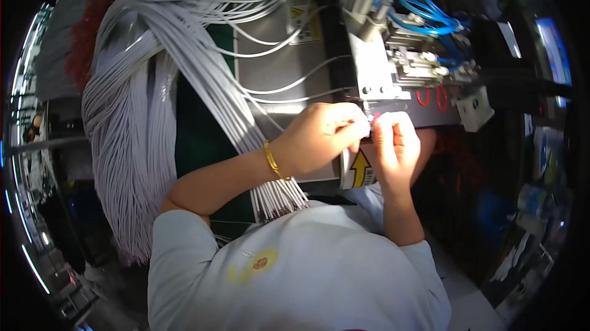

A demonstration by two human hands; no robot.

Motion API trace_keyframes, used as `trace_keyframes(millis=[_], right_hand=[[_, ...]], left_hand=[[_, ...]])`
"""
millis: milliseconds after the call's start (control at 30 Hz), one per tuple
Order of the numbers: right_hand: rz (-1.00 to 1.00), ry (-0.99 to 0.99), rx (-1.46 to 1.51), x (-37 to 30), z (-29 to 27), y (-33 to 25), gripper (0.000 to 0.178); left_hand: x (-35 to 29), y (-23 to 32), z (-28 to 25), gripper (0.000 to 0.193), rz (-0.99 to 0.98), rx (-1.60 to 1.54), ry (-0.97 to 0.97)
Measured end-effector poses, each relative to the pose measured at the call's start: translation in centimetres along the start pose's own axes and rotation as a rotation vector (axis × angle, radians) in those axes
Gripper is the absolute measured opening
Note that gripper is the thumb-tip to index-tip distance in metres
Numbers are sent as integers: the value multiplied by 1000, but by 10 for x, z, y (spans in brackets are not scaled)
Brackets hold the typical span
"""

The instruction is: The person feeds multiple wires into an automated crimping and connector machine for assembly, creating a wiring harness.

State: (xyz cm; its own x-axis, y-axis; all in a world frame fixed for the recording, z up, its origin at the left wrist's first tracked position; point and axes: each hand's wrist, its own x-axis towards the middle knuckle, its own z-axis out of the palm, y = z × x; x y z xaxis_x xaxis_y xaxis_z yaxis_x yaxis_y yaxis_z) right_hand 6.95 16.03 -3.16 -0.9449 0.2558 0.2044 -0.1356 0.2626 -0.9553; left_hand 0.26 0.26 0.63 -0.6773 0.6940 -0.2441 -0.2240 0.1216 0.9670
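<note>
My left hand (322,137), with a yellow bangle (270,159) at its wrist, has thumb and fingers pinched together in front of the machine's metal plate. Close beside it, my right hand (396,147) is raised with its thumb against its curled fingers. Between the fingertips shows a tiny whitish piece (370,121) with a pinkish spot by it. The fingers cover most of it, so its kind is unclear. Left of my hands lies a thick bundle of thin grey-white cables (209,88), its ends reaching toward my body. Several single cables (295,90) curve across the grey panel toward the machine.
A machine with metal cylinders (418,67) and blue air tubes (424,15) stands ahead to the right. Below its plate is a yellow arrow label (361,170). More cables (132,140) hang in a large sheaf at left. Red loops (441,97) sit near a white block (474,110).
</note>
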Motion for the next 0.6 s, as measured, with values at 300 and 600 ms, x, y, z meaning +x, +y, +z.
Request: trace_keyframes(millis=[300, 600], right_hand=[[-261, -148, -59, 16, -17, 5, 14], [208, -128, 106, 7, -20, 43, 17]], left_hand=[[-1, -2, 1, 12, -73, 6, -27], [-2, -4, -8, 11, 95, 694, 123]])
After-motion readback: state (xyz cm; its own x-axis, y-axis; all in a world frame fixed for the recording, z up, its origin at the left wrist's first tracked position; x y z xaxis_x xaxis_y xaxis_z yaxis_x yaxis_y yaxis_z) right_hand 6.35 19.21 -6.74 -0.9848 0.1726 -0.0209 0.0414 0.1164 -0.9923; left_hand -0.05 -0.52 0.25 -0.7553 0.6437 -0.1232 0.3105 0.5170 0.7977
